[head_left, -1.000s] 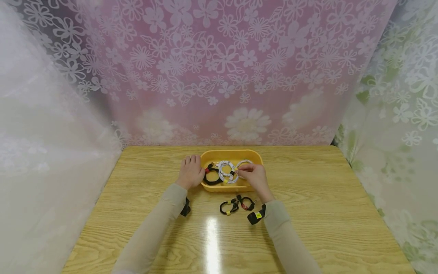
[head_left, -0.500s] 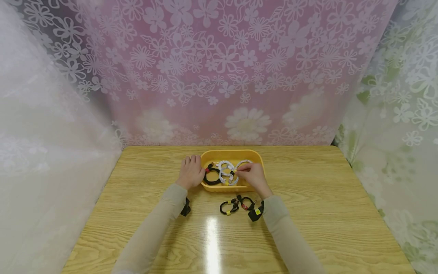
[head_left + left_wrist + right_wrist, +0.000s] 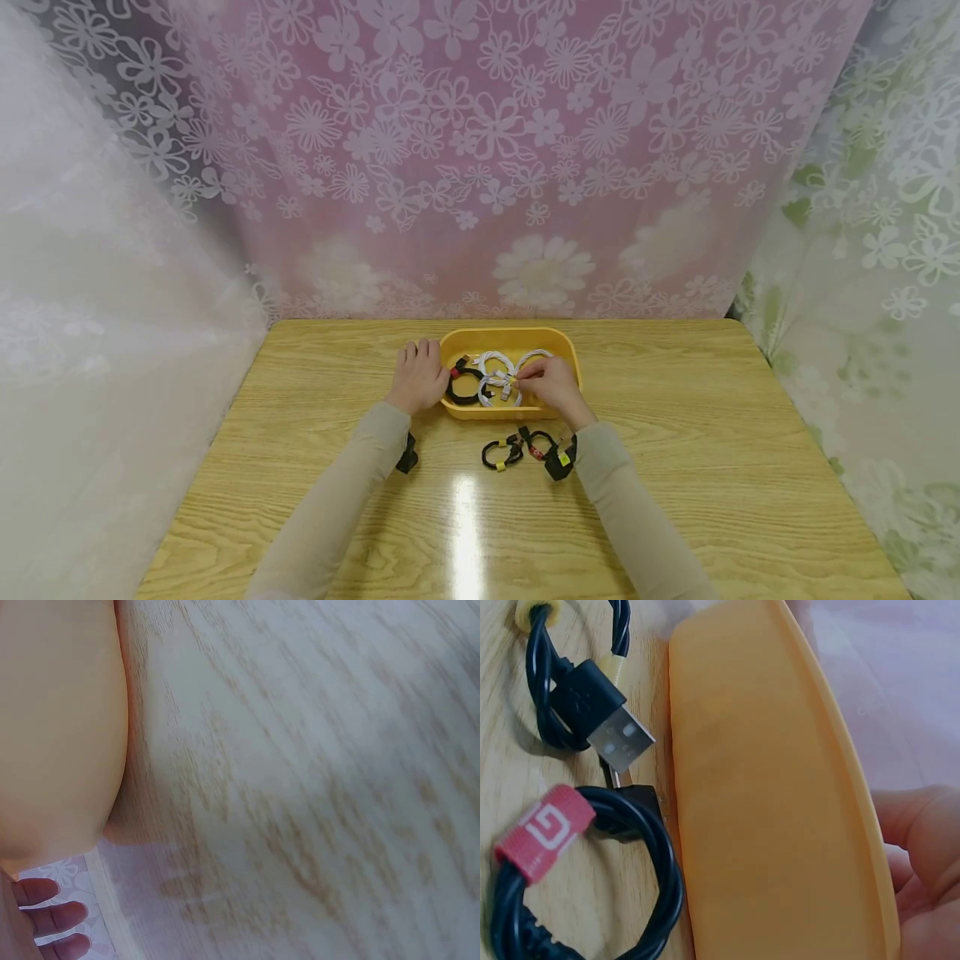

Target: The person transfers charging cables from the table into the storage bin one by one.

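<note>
A yellow bin [image 3: 510, 337] stands on the wooden table with coiled cables in it. My left hand [image 3: 417, 377] holds the bin's left rim; in the left wrist view several fingertips [image 3: 58, 918] show beyond its wall. Inside, my right hand [image 3: 555, 387] pinches a coiled white cable [image 3: 534, 357] at its yellow tie, thumb against fingers. Another white coil [image 3: 495, 358] overlaps beside it. Left of these lies a black coiled cable [image 3: 463, 398] with a red tie. From the right wrist view, the right hand [image 3: 930, 855] is partly hidden behind the bin's wall [image 3: 772, 780].
Two small black cable coils lie in front of the bin: one with a yellow tie [image 3: 501, 467], one with a red strap [image 3: 544, 832]. A USB plug [image 3: 622, 739] sticks up near the bin wall. Floral curtains [image 3: 480, 167] enclose the table's back and sides.
My right hand has shifted slightly left and toward me with the white cable. The white coils have moved against each other. My left hand stays at the bin's left rim.
</note>
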`<state>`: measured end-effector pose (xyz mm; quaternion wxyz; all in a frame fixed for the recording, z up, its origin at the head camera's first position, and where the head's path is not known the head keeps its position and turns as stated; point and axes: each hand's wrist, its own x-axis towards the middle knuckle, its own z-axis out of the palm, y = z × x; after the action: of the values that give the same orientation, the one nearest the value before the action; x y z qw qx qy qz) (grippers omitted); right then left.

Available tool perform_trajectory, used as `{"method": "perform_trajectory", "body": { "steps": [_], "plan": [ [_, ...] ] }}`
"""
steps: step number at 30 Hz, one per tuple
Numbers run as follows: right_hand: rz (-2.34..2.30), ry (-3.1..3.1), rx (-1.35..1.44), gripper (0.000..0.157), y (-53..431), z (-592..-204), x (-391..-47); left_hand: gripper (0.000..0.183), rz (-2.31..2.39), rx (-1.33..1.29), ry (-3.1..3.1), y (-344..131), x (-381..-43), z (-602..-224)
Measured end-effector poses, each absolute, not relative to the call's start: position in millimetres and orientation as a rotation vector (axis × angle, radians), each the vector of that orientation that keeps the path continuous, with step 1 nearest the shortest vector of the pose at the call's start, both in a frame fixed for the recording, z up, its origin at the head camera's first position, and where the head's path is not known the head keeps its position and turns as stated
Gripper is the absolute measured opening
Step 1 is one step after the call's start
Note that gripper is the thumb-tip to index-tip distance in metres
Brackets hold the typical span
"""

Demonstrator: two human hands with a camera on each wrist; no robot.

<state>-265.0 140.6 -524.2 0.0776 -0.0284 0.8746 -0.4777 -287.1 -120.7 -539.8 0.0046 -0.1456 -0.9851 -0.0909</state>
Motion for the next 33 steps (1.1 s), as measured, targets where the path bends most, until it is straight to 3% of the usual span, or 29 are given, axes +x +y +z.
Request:
{"method": "perform_trajectory", "body": {
  "steps": [33],
  "plan": [
    [-1.142,2.749,-0.052,0.004,135.3,-529.5,-265.8,0.024,-0.319,-0.433,-3.109,-119.7,-286.2,-539.4]
  ]
}}
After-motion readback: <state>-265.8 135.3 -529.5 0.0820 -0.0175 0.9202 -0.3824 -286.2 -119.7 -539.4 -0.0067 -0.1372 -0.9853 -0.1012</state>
